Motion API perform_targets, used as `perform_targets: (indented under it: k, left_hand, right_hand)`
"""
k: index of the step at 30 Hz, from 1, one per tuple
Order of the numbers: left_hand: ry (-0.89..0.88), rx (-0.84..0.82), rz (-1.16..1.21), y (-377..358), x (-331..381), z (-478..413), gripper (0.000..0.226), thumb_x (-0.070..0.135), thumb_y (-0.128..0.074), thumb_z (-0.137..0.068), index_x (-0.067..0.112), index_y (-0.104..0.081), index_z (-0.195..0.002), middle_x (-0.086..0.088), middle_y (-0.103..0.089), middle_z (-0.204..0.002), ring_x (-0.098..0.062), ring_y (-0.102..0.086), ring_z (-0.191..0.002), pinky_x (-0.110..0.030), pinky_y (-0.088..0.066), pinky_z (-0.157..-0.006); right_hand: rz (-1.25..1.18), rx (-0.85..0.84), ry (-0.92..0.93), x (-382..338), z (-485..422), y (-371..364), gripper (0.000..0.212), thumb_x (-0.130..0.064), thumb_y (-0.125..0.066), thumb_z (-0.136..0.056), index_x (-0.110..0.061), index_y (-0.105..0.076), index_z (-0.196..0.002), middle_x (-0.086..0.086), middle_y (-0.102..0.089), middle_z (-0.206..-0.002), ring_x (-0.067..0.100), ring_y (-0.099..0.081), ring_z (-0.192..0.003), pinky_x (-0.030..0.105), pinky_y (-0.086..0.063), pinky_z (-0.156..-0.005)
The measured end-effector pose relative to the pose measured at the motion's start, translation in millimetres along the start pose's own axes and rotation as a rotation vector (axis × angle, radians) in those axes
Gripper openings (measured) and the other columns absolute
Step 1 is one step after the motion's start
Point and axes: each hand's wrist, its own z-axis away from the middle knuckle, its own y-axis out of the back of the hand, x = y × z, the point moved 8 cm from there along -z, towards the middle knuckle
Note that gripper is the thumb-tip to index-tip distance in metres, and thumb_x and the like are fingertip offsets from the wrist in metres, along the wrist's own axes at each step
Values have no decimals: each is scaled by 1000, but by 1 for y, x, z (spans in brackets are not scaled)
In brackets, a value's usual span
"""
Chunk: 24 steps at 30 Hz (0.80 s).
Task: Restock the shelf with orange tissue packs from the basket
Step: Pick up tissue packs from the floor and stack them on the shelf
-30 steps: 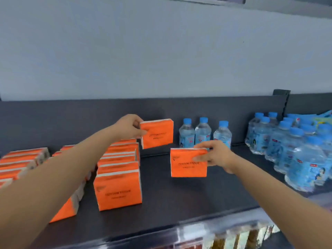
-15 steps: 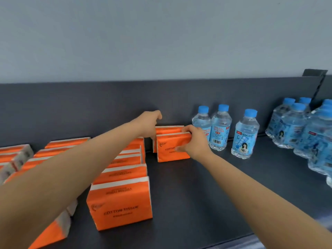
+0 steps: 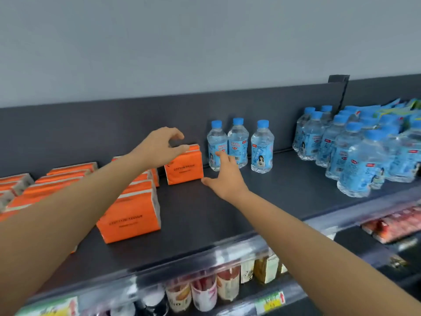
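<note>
Two orange tissue packs [image 3: 184,167] stand upright, one behind the other, at the back of the dark shelf [image 3: 227,208]. My left hand [image 3: 159,149] hovers just over their top left corner with fingers apart, holding nothing. My right hand [image 3: 224,176] is open just right of the packs, thumb near the front pack's lower right corner. A row of orange tissue packs [image 3: 131,213] runs from the shelf's front toward the back, left of the pair. More orange packs [image 3: 57,179] lie further left. The basket is out of view.
Three water bottles [image 3: 239,144] stand at the back, right of the packs. A large group of water bottles [image 3: 355,153] fills the right end. Below the shelf edge are cups and cartons [image 3: 205,290] and red packets [image 3: 396,226].
Both hands set their orange packs down at the back of the shelf, then let go. The hands have drawn back a little and opened.
</note>
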Motion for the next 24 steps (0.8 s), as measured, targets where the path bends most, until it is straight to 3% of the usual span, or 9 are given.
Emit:
perform_targets:
  k: [5,7,9,13,18,24]
  left_hand:
    - [-65,33,-215,-24,84,82,60,60,-47,-88,18,-53,-130,-5,-52,-134,-25,-49,-124,-39,-36,-102]
    - [-55,45,-237,-45,113,120,66,66,-41,-87,19,-51,-133,-3,-51,-137,-24,-48,-125,-39,-31,-101]
    - [-74,-13,-214,-75,140,152,70,67,-37,-88,18,-47,-137,-4,-49,-140,-25,-46,-126,-41,-36,-103]
    - [-115,-120,-172,-137,183,204,69,67,-34,-89,19,-47,-137,-4,-50,-138,-26,-50,-123,-42,-42,-100]
    - [-193,-246,-158,-223,213,254,69,67,-32,-90,19,-48,-136,-2,-52,-137,-23,-52,-121,-38,-46,-96]
    - [-207,-495,-199,-381,186,331,67,66,-31,-92,21,-44,-139,1,-50,-139,-23,-52,-119,-37,-43,-95]
  right_hand:
    - [226,23,-28,34,83,64,76,-46,-65,-85,-13,-30,-143,10,-29,-148,30,-25,-138,44,-32,-110]
    - [355,44,-41,55,120,90,78,-55,-58,-86,-14,-28,-146,11,-23,-153,30,-16,-143,48,-26,-113]
    - [429,82,-56,79,158,115,78,-58,-52,-87,-15,-27,-147,11,-18,-156,29,-10,-145,48,-20,-116]
    - [412,123,-134,137,237,140,70,-51,-54,-89,-10,-33,-142,17,-23,-154,30,-14,-144,46,-21,-115]
    - [455,21,-304,219,320,115,73,-51,-56,-88,-13,-29,-144,12,-16,-157,29,-11,-145,46,-23,-115]
    - [432,-156,-596,346,413,29,73,-48,-57,-88,-17,-26,-146,8,-7,-159,26,-6,-146,47,-27,-113]
